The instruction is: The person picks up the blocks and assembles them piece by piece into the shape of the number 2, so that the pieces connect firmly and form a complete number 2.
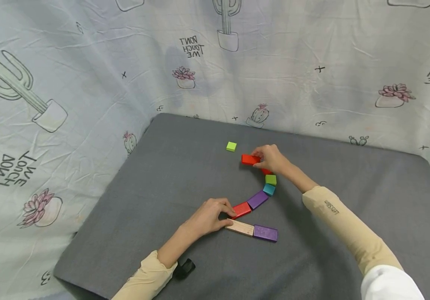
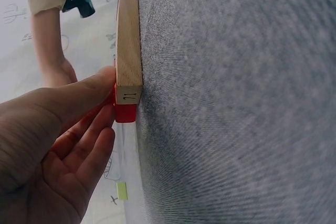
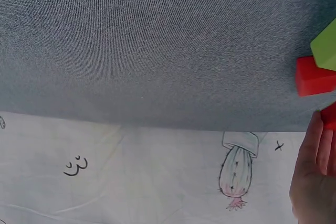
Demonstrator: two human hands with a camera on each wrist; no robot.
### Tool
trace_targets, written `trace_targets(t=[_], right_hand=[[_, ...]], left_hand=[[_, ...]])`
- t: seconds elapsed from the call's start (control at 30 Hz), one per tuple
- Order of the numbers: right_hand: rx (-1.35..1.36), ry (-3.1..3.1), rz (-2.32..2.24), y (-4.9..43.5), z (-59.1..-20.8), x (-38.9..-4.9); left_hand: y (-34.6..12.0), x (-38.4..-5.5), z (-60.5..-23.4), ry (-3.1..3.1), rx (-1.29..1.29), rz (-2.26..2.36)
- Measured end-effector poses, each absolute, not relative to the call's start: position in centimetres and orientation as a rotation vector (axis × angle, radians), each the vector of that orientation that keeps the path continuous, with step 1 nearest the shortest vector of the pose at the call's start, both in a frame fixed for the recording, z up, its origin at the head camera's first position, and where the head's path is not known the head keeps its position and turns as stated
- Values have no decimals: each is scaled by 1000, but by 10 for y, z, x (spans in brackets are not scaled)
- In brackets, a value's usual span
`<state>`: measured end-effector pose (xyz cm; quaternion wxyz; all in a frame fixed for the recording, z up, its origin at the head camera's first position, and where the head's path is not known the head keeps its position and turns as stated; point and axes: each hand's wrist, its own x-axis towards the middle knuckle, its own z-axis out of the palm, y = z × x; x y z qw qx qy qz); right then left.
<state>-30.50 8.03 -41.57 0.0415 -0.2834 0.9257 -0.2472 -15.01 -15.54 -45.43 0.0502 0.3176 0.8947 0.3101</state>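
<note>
My right hand [image 1: 269,159] pinches a red block [image 1: 250,159] at the far end of a curved row, slightly above the table. Under those fingers another red block [image 3: 314,77] lies against a green block [image 1: 271,180]. A blue block [image 1: 269,190], a purple block [image 1: 257,200] and a near red block [image 1: 242,209] continue the curve. My left hand [image 1: 211,214] grips where this red block meets a plain wooden block [image 1: 240,227]: the thumb [image 2: 102,80] rests on the wood, the fingers reach the red one. A second purple block [image 1: 265,233] abuts the wooden block's right end.
A lone lime-green block [image 1: 231,146] lies beyond the row, left of my right hand. The grey table [image 1: 155,166] ends at a cactus-print cloth [image 1: 293,62] behind and to the left. A small black object [image 1: 185,268] shows beside my left sleeve.
</note>
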Motion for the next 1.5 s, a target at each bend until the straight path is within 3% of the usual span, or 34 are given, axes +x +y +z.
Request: trace_targets(t=[0.73,1.5], right_hand=[[-797,2791,-678,89,-429,-318],[-771,2788,-694,87,-419,-320]], left_hand=[[-155,-149,-453,2719,960,944],[-155,-150,-453,2720,968,938]])
